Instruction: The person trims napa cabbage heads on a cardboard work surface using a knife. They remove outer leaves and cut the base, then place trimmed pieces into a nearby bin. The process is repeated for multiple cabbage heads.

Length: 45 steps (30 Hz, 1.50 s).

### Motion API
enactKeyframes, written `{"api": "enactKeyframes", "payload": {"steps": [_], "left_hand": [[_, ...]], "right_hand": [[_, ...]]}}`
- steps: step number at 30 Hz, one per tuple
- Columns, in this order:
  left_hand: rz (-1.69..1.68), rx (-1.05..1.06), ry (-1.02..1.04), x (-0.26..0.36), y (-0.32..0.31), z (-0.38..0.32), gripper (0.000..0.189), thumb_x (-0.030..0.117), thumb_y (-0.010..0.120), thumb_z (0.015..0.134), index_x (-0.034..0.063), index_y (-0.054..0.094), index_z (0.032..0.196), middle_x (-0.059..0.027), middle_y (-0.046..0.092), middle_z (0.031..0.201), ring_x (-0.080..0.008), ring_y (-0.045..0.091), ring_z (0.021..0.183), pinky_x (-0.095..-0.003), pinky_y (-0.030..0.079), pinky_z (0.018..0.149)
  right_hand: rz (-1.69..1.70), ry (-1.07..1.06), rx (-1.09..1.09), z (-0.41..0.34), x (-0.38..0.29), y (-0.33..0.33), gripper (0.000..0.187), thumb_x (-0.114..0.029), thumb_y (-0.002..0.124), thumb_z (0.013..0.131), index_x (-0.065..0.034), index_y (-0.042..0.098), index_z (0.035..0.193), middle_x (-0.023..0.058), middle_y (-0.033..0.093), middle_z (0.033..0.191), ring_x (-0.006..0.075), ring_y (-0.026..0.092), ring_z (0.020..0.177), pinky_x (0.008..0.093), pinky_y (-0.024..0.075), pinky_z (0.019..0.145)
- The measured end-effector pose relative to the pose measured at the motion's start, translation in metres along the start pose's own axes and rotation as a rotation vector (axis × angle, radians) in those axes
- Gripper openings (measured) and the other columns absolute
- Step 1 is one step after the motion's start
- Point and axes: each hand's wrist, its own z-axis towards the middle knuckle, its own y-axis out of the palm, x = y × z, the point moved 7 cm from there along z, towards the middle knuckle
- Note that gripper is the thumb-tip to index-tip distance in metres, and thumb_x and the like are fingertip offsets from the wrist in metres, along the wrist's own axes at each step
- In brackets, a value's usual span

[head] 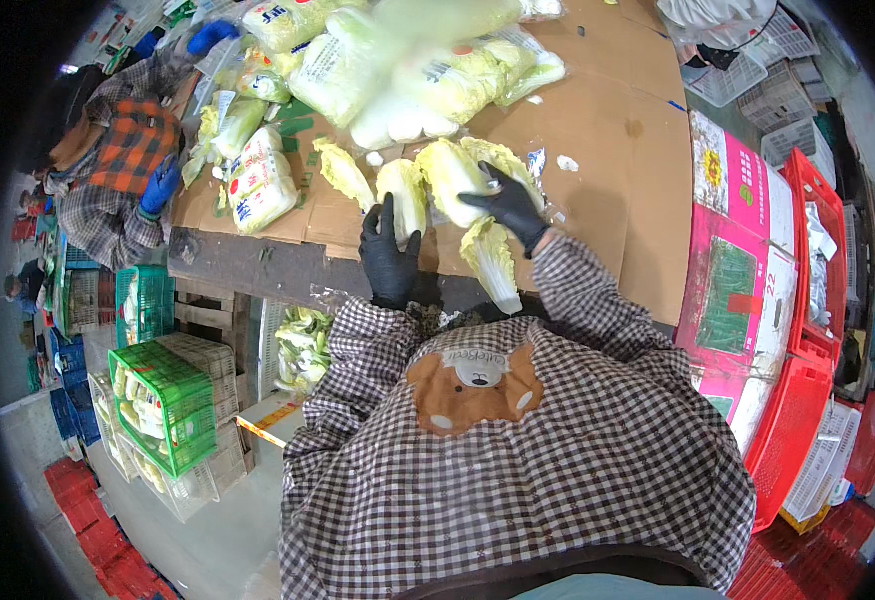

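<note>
My left hand (390, 259), in a black glove, has its fingers and thumb around the lower end of a small napa cabbage head (404, 191). In a matching glove, my right hand (511, 206) grips the right side of a larger napa cabbage head (448, 180). Part of another cabbage piece (501, 156) shows behind that hand. A loose cabbage leaf (491, 266) lies below it, its white stem at the table edge. Left of the small head rests a narrow yellow leaf (344, 172). The gloves hide where fingers meet cabbage.
Bagged napa cabbages (437, 82) pile up at the back of the cardboard-covered table (595, 202). Another wrapped pack (261, 180) lies left. A co-worker with blue gloves (158, 187) stands at the left end. Pink cartons (737, 277) and red crates (786, 442) border the right; a green crate (163, 412) stands lower left.
</note>
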Motion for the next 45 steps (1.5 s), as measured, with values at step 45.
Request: {"api": "enactKeyframes", "payload": {"steps": [45], "left_hand": [[-0.781,-0.579,0.052,0.122,-0.066,0.004,0.056,0.011,0.072,0.058,0.0007,0.045,0.107,-0.0088,0.056,0.097,-0.0146,0.053,0.09,-0.0274,0.043,0.078]], "right_hand": [[-0.669,-0.686,0.062,-0.094,-0.11,-0.031,0.011,-0.012,0.059,0.06,-0.0131,0.057,0.071,0.0024,0.053,0.067,0.0231,0.054,0.059,0.0324,0.0426,0.051]]}}
